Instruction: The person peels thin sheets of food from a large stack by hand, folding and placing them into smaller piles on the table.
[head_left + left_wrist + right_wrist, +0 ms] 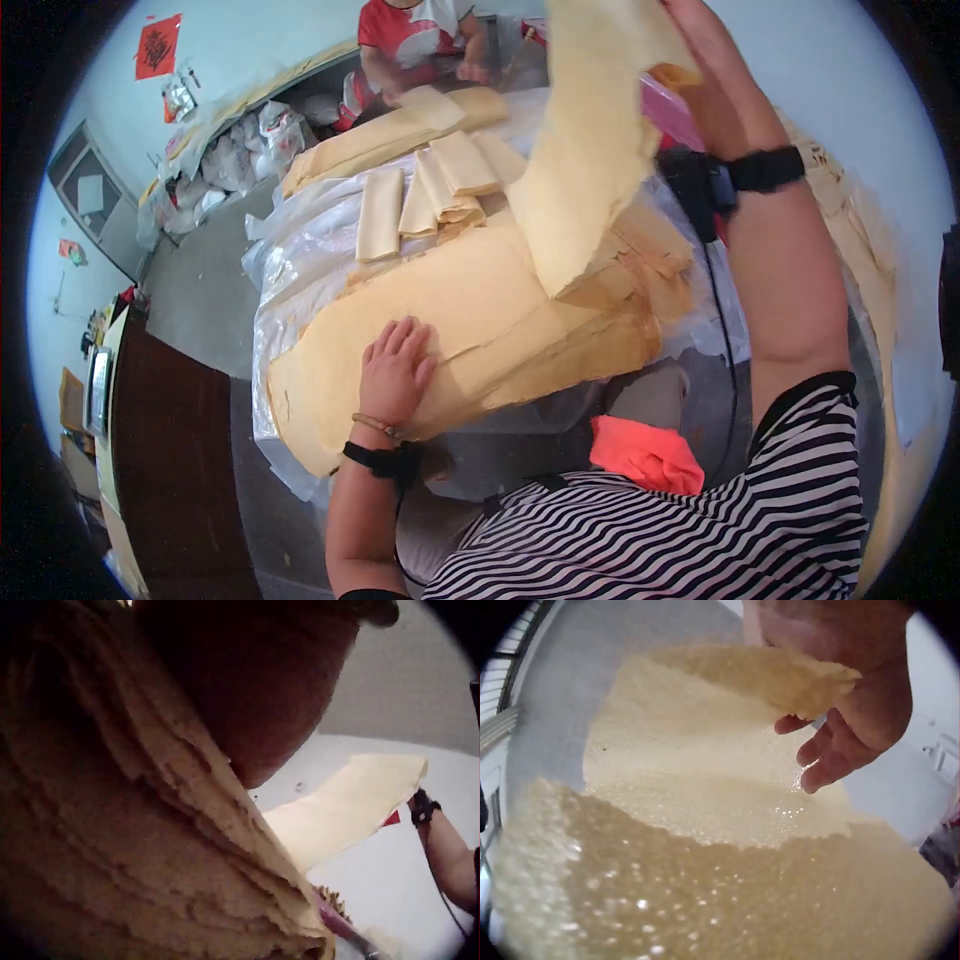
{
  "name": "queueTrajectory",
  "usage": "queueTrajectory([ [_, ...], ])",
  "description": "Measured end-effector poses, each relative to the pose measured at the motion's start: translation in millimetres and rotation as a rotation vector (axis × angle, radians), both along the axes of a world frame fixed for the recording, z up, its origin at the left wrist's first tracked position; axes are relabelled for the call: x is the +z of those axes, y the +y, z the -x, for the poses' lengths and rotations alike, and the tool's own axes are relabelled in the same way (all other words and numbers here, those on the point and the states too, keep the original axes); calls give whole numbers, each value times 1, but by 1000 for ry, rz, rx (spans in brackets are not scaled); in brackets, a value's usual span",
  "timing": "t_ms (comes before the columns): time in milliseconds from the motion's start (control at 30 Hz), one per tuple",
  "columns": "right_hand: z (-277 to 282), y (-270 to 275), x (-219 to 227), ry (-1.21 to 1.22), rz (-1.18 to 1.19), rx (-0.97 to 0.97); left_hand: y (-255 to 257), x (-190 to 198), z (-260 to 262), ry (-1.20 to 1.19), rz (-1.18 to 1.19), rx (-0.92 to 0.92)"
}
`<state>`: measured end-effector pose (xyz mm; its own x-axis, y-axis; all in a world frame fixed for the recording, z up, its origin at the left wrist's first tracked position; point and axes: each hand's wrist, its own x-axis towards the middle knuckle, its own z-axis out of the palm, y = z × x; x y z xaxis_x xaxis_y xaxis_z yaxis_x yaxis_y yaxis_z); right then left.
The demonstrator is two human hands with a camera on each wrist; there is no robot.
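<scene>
My right hand (703, 40) is raised at the top of the head view and grips the edge of a pale yellow, tofu-skin-like sheet (590, 140). The sheet hangs down to the stack on the table. In the right wrist view, curled fingers (826, 754) sit at the sheet's edge, and the sheet (705, 757) spreads out below them. My left hand (397, 365) rests flat, fingers extended, on the stack of similar sheets (340, 350). Ragged layered edges of the stack (150, 825) fill much of the left wrist view.
Several folded sheets (380, 215) lie beyond the stack on plastic film (300, 255). Across the table a person in red and white (420, 45) is beside another pile (375, 140). A coral cloth (648, 455) is near my lap. A dark brown surface (185, 450) stands at left.
</scene>
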<state>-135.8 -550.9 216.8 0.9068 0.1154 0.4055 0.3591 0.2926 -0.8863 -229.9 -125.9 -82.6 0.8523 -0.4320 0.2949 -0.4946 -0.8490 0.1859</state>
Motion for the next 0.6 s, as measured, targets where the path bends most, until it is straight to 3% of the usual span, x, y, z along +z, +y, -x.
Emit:
queueTrajectory([
  [67, 0, 55, 1, -22, -19, 74, -1, 7, -4, 148, 57, 17],
  [167, 17, 157, -10, -31, -31, 253, -27, 32, 21, 257, 651, -127],
  [267, 58, 232, -72, -124, 119, 411, -32, 36, 48, 385, 967, -326],
  [300, 85, 242, -107, -231, 205, 434, -27, 19, 58, 473, 1216, -281],
  [367, 138, 262, -177, -456, 348, 466, 4, 12, 83, 527, 936, -176],
  [433, 169, 250, -224, -460, 477, 612, 6, 17, 75, 1067, 1877, 237],
  [467, 177, 244, -246, -351, 498, 586, 8, 6, 62, 899, 1965, 388],
  [500, 180, 241, -266, -240, 517, 555, 20, -7, 56, 878, 1995, 371],
  [600, 159, 235, -289, -563, 689, 111, 19, -13, 47, 725, 1922, 404],
])
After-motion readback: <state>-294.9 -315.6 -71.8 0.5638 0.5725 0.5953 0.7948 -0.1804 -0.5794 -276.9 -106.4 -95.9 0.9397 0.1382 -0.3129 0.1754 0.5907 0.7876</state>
